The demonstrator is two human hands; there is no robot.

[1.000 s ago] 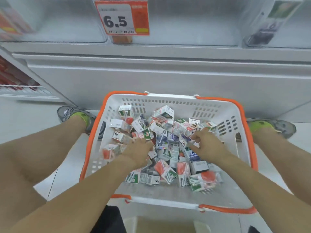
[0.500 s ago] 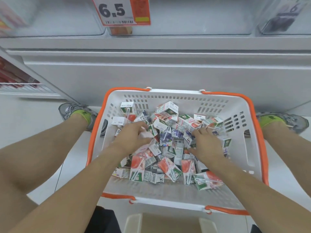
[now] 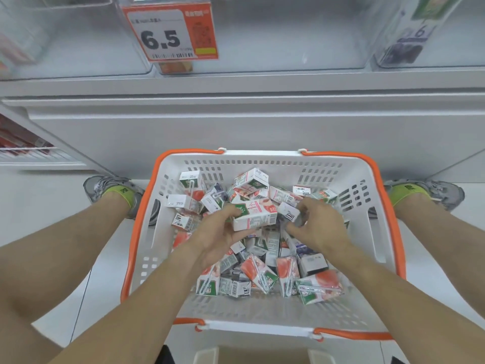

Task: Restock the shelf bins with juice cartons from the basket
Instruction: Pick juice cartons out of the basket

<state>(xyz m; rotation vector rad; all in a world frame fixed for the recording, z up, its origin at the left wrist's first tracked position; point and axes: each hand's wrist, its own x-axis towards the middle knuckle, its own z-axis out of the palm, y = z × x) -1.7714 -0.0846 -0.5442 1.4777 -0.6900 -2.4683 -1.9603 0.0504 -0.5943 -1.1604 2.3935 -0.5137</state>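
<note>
L hand (image 3: 220, 233) is now gripping a pink carton (image 3: 256, 216), lifted since 0.5 s ago above the pile, frame center; 1st pick underway. R hand (image 3: 319, 227) is pinching a small carton (image 3: 288, 212) beside it. 1 basket (image 3: 265, 160), approx 30 cartons inside, 2 hands, 1 price tag (image 3: 170, 31) upper left.

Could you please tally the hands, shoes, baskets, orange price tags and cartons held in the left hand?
hands: 2, left hand and right hand
shoes: 2
basket: 1
orange price tag: 1
pink carton in the left hand: 1
Total: 7
</note>
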